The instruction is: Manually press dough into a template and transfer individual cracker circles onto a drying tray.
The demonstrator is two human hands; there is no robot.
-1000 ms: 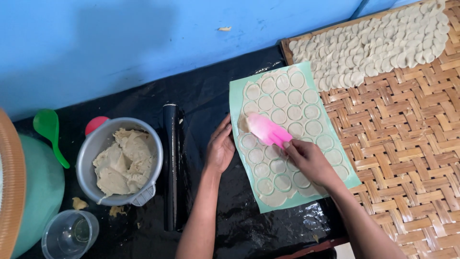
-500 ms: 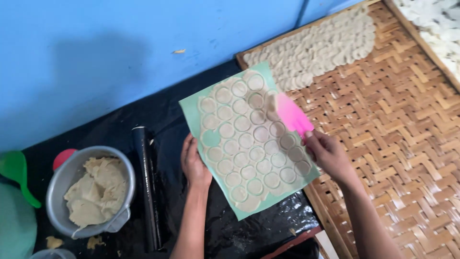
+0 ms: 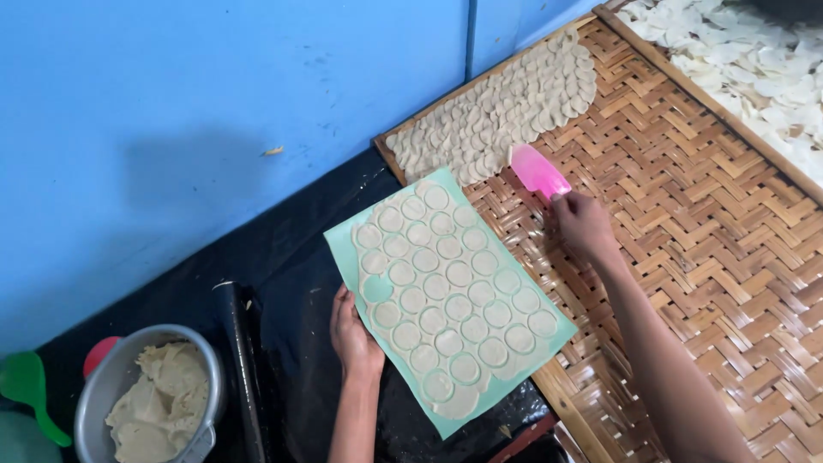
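Observation:
A pale green sheet covered with several cut dough rounds lies across the black surface and the edge of a woven bamboo tray. My left hand rests on the sheet's left edge, fingers flat on it. My right hand grips a pink spatula, its blade reaching over the tray toward the overlapping rows of dough rounds laid at the tray's far end.
A metal bowl of dough stands at lower left beside a black rolling pin and a green scoop. A second tray with white rounds lies at the upper right. A blue wall rises behind.
My right hand has carried the pink spatula off the green sheet and out over the bamboo tray. The view has swung to the right; my left hand stays on the sheet's edge.

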